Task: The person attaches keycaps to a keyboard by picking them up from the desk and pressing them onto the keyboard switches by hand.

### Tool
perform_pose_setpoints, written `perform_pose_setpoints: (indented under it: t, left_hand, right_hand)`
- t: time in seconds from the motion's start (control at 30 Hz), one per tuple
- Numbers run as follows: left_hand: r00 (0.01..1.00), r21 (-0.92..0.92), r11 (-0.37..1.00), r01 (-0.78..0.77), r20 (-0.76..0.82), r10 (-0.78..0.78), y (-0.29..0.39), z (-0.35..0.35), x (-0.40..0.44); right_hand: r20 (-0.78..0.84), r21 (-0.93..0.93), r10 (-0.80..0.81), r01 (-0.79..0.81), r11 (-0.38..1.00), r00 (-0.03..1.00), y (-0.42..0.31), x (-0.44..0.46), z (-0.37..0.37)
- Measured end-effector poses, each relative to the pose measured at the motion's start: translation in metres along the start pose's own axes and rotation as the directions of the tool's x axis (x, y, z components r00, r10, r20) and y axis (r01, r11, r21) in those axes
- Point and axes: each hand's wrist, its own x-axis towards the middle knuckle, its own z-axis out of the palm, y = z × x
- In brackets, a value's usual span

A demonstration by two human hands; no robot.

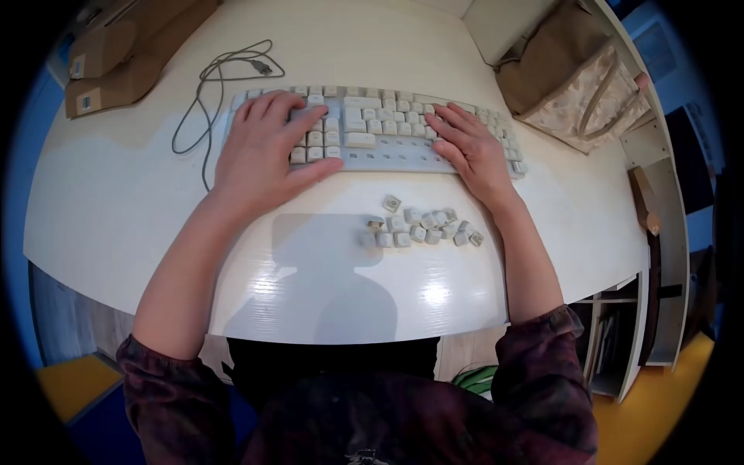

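A white keyboard (368, 160) lies across the desk, with rows of pale keycaps. Along its near middle edge, keycaps are off and bare switch sockets show. My left hand (267, 147) rests palm down over the keyboard's left part, its fingers spread and the thumb stretched along the near edge. Over the right part is my right hand (473, 151), fingers apart, fingertips touching the keys and the thumb near the bare sockets. No loose keycap shows in either hand. Several loose keycaps (418, 232) lie in a pile between my forearms, some tipped over.
A grey cable (208, 116) with a USB plug curls left of the keyboard. Brown paper packaging (124, 62) stands at the back left. A patterned bag (581, 101) sits at the back right. Shelves (620, 333) adjoin the desk's right side. The desk's front edge (333, 341) curves before me.
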Motion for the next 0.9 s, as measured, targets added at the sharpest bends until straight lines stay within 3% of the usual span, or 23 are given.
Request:
perform_pose_setpoints:
  t: [0.27,0.37,0.47,0.57,0.67,0.9]
  left_hand:
    - [1.0,-0.001,1.0,0.0,0.031,0.0,-0.002,-0.001,0.003]
    - [1.0,0.003,1.0,-0.015,0.024,0.015,-0.003,-0.001,0.002]
    - [1.0,-0.01,1.0,-0.004,0.025,0.004,-0.002,-0.002,0.002]
    - [1.0,-0.018,1.0,0.0,-0.012,-0.001,-0.003,0.004,0.0]
    - [1.0,-0.016,1.0,0.004,0.0,-0.004,-0.003,0.004,0.0]
    - [1.0,0.004,1.0,-0.002,0.02,0.002,-0.002,0.001,-0.001]
  right_hand:
    - [-0.082,0.07,0.063,-0.058,0.996,0.995,0.001,0.004,0.001]
    - [-0.137,0.269,0.115,-0.075,0.96,0.984,0.008,0.001,0.007]
    - [-0.139,0.343,0.097,-0.043,0.938,0.986,0.012,-0.001,0.005]
    - [-0.072,0.471,0.139,-0.089,0.877,0.988,0.005,-0.005,-0.003]
    - [-0.097,0.34,0.043,-0.008,0.94,0.994,-0.004,-0.003,-0.008]
    - [-0.017,0.339,-0.05,0.052,0.939,0.999,-0.015,-0.002,-0.017]
